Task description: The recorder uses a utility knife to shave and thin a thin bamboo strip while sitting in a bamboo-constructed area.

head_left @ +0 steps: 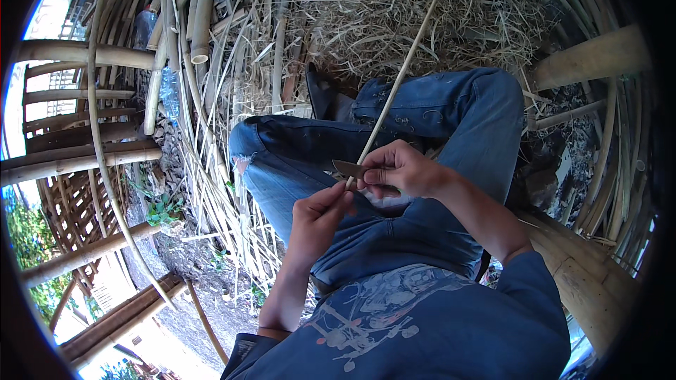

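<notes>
A long, thin bamboo strip (398, 79) runs from my hands over my crossed legs toward the pile of shavings. Its near end lies in the closed fingers of my left hand (316, 219). Just beyond, my right hand (407, 172) is closed around a small knife, whose short dark blade (348, 168) points left and lies across the strip close to the left fingertips. The knife's handle is mostly hidden by the right fingers. Both hands are above my lap, over the blue jeans (451, 141).
Curly bamboo shavings (422, 28) heap up beyond my legs. Split strips (211, 148) lie along the left, near bamboo poles (201, 24) and a clear plastic bottle (170, 91). A bamboo rail frame (84, 162) stands at left; a thick bamboo pole (577, 274) is at right.
</notes>
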